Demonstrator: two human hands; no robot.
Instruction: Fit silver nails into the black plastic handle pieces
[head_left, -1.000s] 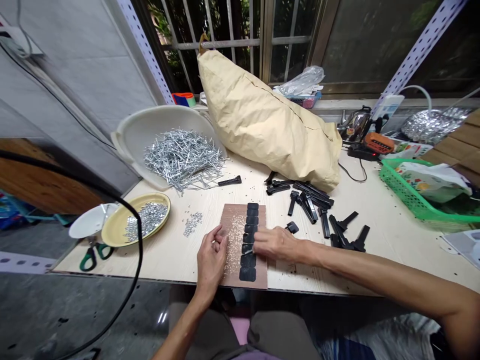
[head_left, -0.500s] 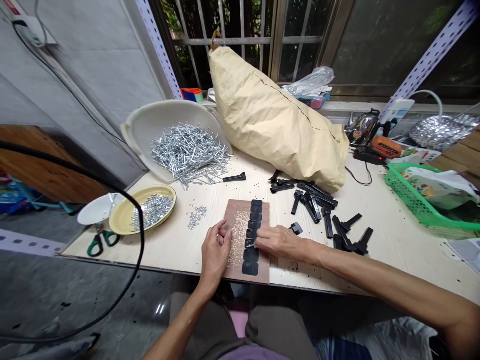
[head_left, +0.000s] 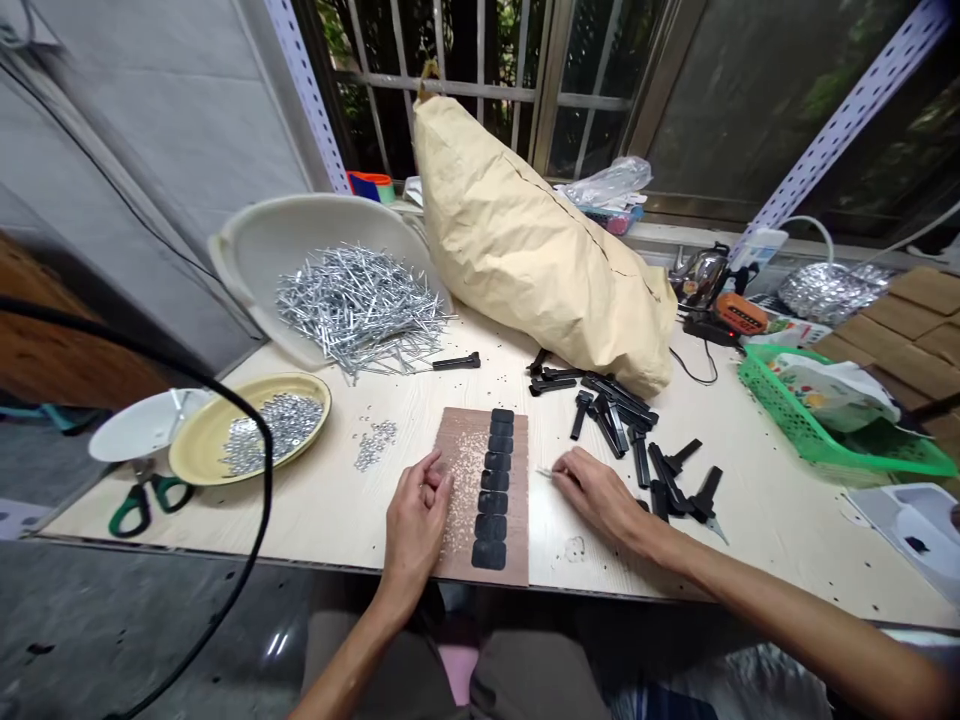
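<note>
A brown board (head_left: 517, 550) lies at the table's front edge, with a column of black rounded-square pieces (head_left: 491, 502) along its right side. Many tiny pale bits (head_left: 463, 480) are scattered over its left part. My left hand (head_left: 418, 515) rests against the board's left edge, fingers curled in; whatever they may hold is hidden. Just right of the board, my right hand (head_left: 600, 495) pinches a thin, pale, metallic-looking piece (head_left: 545, 471), its tip pointing left. Beyond that hand lies a loose pile of black plastic parts (head_left: 611, 405); the forearm passes in front of some.
Behind stand a white basin (head_left: 255, 240) of metal pins (head_left: 360, 305) and a big paper sack (head_left: 525, 230). A yellow plate (head_left: 195, 450) of small metal bits and green-handled scissors (head_left: 142, 500) are left. A green basket (head_left: 795, 420) is right. A black cable (head_left: 262, 500) crosses the left foreground.
My right hand has drawn back from the black pieces to the bare table right of the board. The left hand keeps its place at the board's edge. The view has shifted slightly.
</note>
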